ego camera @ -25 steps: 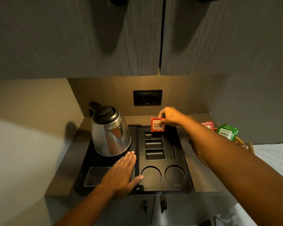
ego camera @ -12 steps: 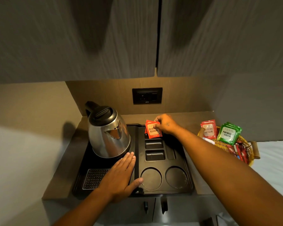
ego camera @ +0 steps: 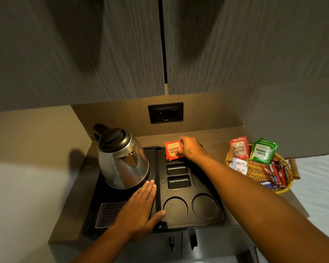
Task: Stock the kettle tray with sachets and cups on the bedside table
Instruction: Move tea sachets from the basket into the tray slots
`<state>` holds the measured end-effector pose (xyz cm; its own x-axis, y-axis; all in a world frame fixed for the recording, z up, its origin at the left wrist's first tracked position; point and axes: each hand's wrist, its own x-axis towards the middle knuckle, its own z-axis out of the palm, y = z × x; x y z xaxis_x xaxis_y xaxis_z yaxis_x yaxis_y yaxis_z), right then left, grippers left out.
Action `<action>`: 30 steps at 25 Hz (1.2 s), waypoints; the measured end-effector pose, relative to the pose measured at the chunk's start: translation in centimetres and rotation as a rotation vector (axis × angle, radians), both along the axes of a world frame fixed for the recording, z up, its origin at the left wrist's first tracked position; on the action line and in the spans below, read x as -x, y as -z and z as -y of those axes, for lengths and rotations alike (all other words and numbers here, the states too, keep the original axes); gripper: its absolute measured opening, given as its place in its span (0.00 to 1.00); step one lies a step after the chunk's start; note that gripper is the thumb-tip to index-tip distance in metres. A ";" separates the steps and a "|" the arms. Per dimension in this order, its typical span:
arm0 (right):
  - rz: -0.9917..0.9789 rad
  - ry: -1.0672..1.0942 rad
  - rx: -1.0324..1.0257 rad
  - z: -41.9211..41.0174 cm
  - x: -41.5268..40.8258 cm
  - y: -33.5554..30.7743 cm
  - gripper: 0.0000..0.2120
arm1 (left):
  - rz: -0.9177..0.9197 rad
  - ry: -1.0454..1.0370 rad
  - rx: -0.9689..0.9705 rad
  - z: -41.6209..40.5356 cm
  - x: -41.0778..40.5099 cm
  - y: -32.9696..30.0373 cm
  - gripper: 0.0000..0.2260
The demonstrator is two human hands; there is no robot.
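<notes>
Sachets (ego camera: pixel 173 150) printed "Classic Assam" are pinched upright in the right hand (ego camera: pixel 191 150) over the farthest slot of the black kettle tray (ego camera: pixel 188 225). Just below that hand, two more slots lie bare. Flat and spread, the left hand (ego camera: pixel 141 205) is pressed on the tray, fingertips beside the kettle (ego camera: pixel 122 160). Well right of both hands, a wicker basket (ego camera: pixel 254 168) of sachets is seen on the table (ego camera: pixel 72 202).

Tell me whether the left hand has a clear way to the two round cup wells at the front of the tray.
Probably yes. The left hand lies flat on the tray, its thumb at the rim of the nearer cup well. Both wells are empty, though the right forearm passes close by the farther one.
</notes>
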<state>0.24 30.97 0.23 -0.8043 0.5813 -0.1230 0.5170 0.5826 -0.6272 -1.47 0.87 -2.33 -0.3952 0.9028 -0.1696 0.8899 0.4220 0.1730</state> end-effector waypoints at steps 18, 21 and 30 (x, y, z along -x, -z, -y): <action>0.427 0.406 -0.528 -14.7 -21.4 -1.5 0.36 | 0.002 -0.005 0.006 -0.3 0.2 0.3 0.40; 0.421 0.414 -0.559 -14.4 -21.4 -1.3 0.34 | 0.001 -0.002 -0.009 -0.2 0.2 0.4 0.40; 0.351 0.485 -0.531 -13.8 -21.7 -1.5 0.29 | -0.001 -0.014 -0.047 -0.2 0.3 0.7 0.39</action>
